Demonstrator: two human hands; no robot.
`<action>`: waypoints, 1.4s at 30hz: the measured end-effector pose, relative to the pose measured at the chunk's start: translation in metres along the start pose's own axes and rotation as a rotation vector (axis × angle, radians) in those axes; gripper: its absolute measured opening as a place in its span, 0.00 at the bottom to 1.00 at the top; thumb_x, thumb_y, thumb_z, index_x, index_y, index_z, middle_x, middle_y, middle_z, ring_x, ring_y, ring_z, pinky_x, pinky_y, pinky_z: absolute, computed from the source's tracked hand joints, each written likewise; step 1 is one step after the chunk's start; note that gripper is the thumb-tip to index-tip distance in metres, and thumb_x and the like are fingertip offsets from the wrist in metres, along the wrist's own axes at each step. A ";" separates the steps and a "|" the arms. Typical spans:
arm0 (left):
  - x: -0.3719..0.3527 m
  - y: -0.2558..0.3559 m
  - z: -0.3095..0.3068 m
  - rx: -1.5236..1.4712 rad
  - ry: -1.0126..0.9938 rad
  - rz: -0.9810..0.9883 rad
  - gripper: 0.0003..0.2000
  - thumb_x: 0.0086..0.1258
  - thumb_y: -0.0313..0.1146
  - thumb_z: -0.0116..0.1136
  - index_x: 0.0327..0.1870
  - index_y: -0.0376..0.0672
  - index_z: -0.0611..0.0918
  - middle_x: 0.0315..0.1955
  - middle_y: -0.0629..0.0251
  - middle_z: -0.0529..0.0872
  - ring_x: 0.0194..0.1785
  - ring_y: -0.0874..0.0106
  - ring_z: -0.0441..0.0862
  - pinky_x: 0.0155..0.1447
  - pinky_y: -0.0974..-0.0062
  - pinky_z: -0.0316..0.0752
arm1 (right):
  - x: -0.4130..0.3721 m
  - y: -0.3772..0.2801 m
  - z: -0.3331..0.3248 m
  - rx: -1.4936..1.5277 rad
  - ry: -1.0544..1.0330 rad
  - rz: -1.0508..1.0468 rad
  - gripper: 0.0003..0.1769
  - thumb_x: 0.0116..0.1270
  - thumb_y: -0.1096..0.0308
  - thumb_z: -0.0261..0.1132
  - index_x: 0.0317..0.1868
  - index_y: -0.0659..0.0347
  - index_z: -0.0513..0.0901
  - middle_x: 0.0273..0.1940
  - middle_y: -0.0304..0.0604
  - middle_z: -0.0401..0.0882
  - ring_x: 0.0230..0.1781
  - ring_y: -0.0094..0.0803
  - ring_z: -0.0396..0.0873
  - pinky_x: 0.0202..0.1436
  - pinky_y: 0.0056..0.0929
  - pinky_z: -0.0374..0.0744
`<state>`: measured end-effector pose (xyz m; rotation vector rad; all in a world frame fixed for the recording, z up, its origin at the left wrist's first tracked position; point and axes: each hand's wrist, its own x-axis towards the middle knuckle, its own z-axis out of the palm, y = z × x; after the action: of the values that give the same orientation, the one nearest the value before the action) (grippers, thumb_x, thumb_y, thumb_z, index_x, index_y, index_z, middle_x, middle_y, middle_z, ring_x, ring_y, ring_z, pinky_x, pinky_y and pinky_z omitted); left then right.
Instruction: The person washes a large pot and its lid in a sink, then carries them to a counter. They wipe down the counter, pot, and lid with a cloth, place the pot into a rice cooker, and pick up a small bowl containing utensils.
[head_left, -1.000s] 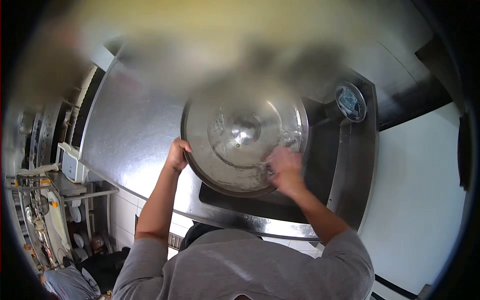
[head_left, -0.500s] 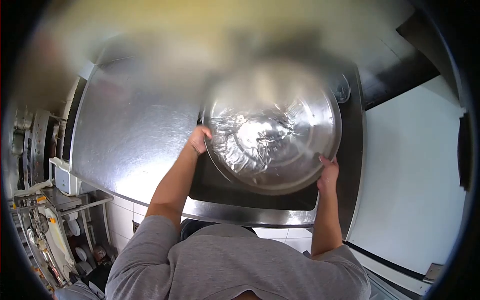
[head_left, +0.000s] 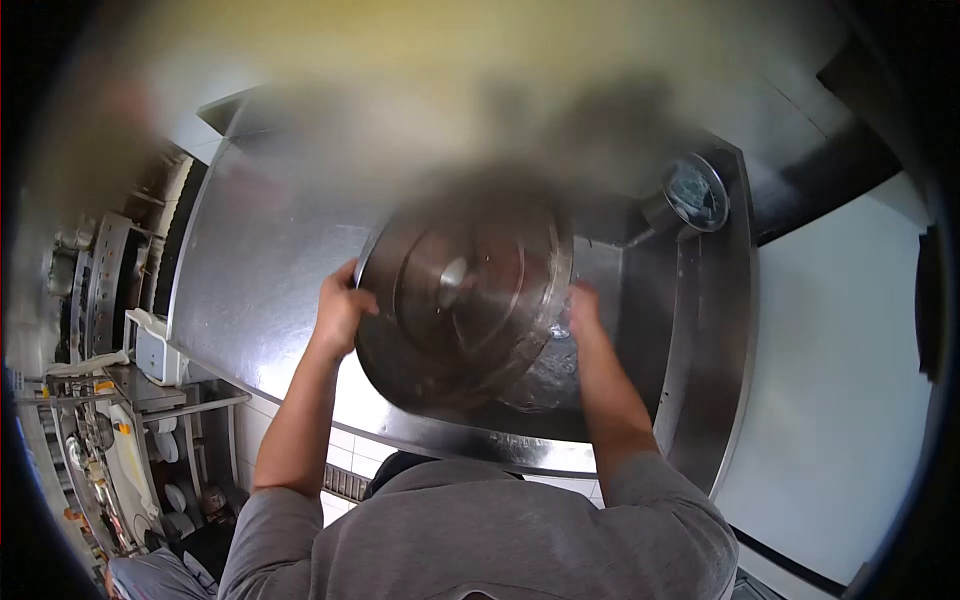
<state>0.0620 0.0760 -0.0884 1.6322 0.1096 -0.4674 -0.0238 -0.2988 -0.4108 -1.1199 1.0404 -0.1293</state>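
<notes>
A large round metal basin point(head_left: 470, 330) is tipped over the sink point(head_left: 640, 290), with its wet inner surface facing me. Clear water point(head_left: 555, 380) shows in the sink below its right edge. My left hand point(head_left: 345, 310) is closed on the basin's left rim, thumb on the inner side. At the right rim, my right hand point(head_left: 583, 305) looks closed on the edge, though its fingers are blurred. Haze over the lens hides the basin's far edge.
In the sink's far right corner sits a metal pot point(head_left: 697, 193) with something pale and greenish in it. A steel counter point(head_left: 255, 260) lies to the left, a white surface point(head_left: 830, 380) to the right. Shelving with dishes point(head_left: 165, 440) stands at lower left.
The basin has moved left and tipped from nearly level to steeply tilted. Its rippling water no longer shows inside; water is now in the sink. Both hands moved left with it, uncovering the pot.
</notes>
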 end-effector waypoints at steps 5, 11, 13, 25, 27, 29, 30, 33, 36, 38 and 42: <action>-0.049 0.002 -0.004 0.053 0.077 0.040 0.27 0.38 0.19 0.50 0.48 0.30 0.78 0.32 0.62 0.82 0.34 0.73 0.77 0.41 0.78 0.72 | 0.005 -0.175 0.098 -0.165 0.103 -0.569 0.24 0.57 0.81 0.57 0.56 0.63 0.73 0.49 0.46 0.76 0.52 0.36 0.74 0.58 0.31 0.70; -0.089 0.014 -0.006 0.143 0.124 0.173 0.33 0.40 0.15 0.53 0.57 0.30 0.73 0.40 0.60 0.81 0.45 0.72 0.77 0.54 0.79 0.69 | 0.041 -0.220 0.120 0.257 -0.149 -0.250 0.14 0.58 0.78 0.56 0.47 0.64 0.72 0.44 0.45 0.75 0.47 0.37 0.74 0.56 0.42 0.73; -0.099 0.015 -0.010 0.163 0.131 0.202 0.33 0.40 0.15 0.53 0.58 0.31 0.73 0.40 0.60 0.81 0.45 0.72 0.78 0.53 0.79 0.69 | 0.048 -0.211 0.095 0.413 -0.353 -0.201 0.20 0.61 0.72 0.57 0.54 0.65 0.69 0.52 0.51 0.73 0.53 0.42 0.73 0.60 0.47 0.71; -0.137 0.011 0.011 0.451 -0.445 1.171 0.35 0.39 0.21 0.55 0.59 0.43 0.74 0.57 0.55 0.76 0.57 0.55 0.76 0.56 0.62 0.75 | -0.221 -0.066 0.045 0.447 -0.665 0.181 0.25 0.70 0.50 0.53 0.59 0.56 0.73 0.55 0.41 0.76 0.53 0.38 0.76 0.53 0.41 0.76; -0.151 0.009 0.015 0.511 -0.543 1.310 0.32 0.43 0.25 0.54 0.59 0.40 0.73 0.56 0.52 0.76 0.59 0.52 0.73 0.62 0.59 0.70 | -0.260 -0.082 0.054 0.396 -0.698 0.086 0.25 0.69 0.49 0.53 0.59 0.55 0.73 0.55 0.41 0.76 0.53 0.38 0.76 0.53 0.41 0.76; -0.168 0.011 0.014 0.489 -0.588 1.388 0.30 0.47 0.27 0.54 0.59 0.39 0.73 0.56 0.50 0.76 0.59 0.52 0.73 0.64 0.59 0.68 | -0.298 -0.104 0.064 0.365 -0.727 -0.050 0.25 0.69 0.49 0.53 0.59 0.55 0.73 0.55 0.41 0.76 0.53 0.38 0.76 0.53 0.41 0.76; -0.173 0.009 0.014 0.466 -0.592 1.465 0.29 0.48 0.27 0.54 0.58 0.39 0.73 0.56 0.51 0.76 0.60 0.51 0.73 0.65 0.59 0.67 | -0.323 -0.115 0.070 0.351 -0.748 -0.125 0.25 0.69 0.48 0.53 0.58 0.55 0.74 0.55 0.41 0.76 0.53 0.38 0.76 0.53 0.42 0.76; -0.199 0.007 -0.011 0.555 -0.493 1.481 0.28 0.49 0.27 0.55 0.57 0.40 0.73 0.56 0.51 0.76 0.60 0.51 0.72 0.66 0.58 0.65 | -0.394 -0.140 0.097 0.337 -0.881 -0.305 0.25 0.69 0.48 0.53 0.58 0.54 0.74 0.55 0.41 0.76 0.53 0.38 0.76 0.54 0.42 0.76; -0.252 0.001 -0.073 0.558 -0.338 1.439 0.28 0.48 0.27 0.56 0.57 0.40 0.73 0.56 0.52 0.75 0.60 0.50 0.71 0.65 0.58 0.66 | -0.465 -0.141 0.130 0.331 -1.061 -0.435 0.25 0.69 0.47 0.53 0.57 0.54 0.75 0.55 0.41 0.76 0.53 0.38 0.76 0.54 0.42 0.75; -0.308 0.000 -0.129 0.458 -0.170 1.433 0.31 0.44 0.25 0.55 0.57 0.42 0.74 0.55 0.52 0.76 0.60 0.51 0.71 0.63 0.57 0.67 | -0.514 -0.129 0.153 0.319 -1.191 -0.469 0.25 0.68 0.46 0.53 0.57 0.54 0.75 0.55 0.41 0.76 0.53 0.38 0.76 0.54 0.42 0.75; -0.479 -0.007 -0.256 0.522 0.243 1.099 0.34 0.40 0.26 0.53 0.59 0.44 0.74 0.58 0.54 0.76 0.59 0.55 0.74 0.60 0.62 0.72 | -0.575 -0.059 0.225 0.191 -1.416 -0.351 0.25 0.68 0.45 0.53 0.56 0.53 0.76 0.55 0.41 0.76 0.53 0.39 0.76 0.54 0.42 0.75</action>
<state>-0.3159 0.4228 0.0898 1.9596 -0.7564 0.5950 -0.1512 0.1473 0.0013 -0.8907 -0.4230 0.2667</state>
